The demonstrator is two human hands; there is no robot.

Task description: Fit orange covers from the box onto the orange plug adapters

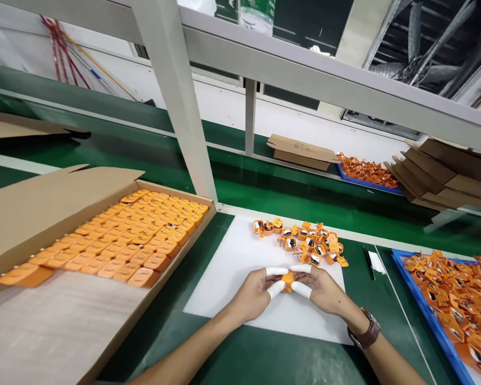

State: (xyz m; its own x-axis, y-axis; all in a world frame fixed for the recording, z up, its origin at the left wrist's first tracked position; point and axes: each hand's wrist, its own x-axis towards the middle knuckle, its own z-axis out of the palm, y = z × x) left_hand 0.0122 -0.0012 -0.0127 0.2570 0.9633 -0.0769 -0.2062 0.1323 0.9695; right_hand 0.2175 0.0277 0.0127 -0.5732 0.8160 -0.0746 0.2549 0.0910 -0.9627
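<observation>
Between my two hands is a small orange part [287, 280], pinched from both sides above a white sheet [224, 278]. My left hand [260, 291] grips its left side with fingertips in white covers. On its right side, the white-covered fingertips of my right hand [320, 289] hold it too. Just beyond my hands, a loose group of orange parts [304, 240] lies on the sheet, several showing dark and white pieces inside. To the left, a cardboard box [192, 251] holds many orange pieces [120, 240] in close rows.
A blue tray [428, 315] heaped with orange parts stands at the right. A black pen-like item [369, 264] lies near it. Beyond the frame post [180, 101] are a cardboard box [302, 152], another blue tray [369, 184] and stacked cardboard [444, 171].
</observation>
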